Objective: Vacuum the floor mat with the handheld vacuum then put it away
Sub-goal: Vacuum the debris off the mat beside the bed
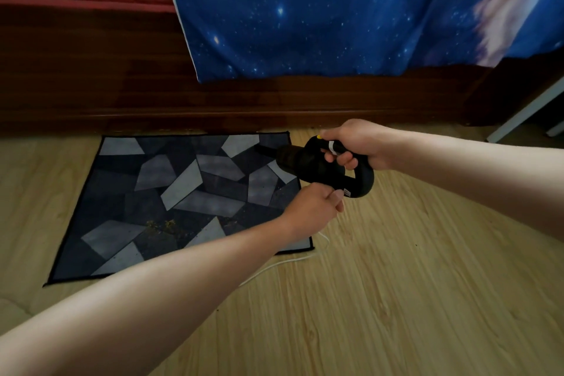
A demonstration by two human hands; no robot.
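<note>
The handheld vacuum point(317, 166) is held over the 3 o'clock edge of the floor mat point(183, 192). The right grip point(357, 143) is closed round its loop handle, the proper hold; the body is rigid plastic and judged light. The left grip point(311, 207) pinches the white cable point(283, 262) at the vacuum's base. The cable trails toward 6 o'clock and is liable to snag. The bed frame point(213, 101) stands at 12 o'clock.

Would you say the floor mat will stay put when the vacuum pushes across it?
Probably floppy: the floor mat looks thin and lies flat. It may slide or bunch, since it rests on smooth wooden floor. Likely light for its size.
</note>
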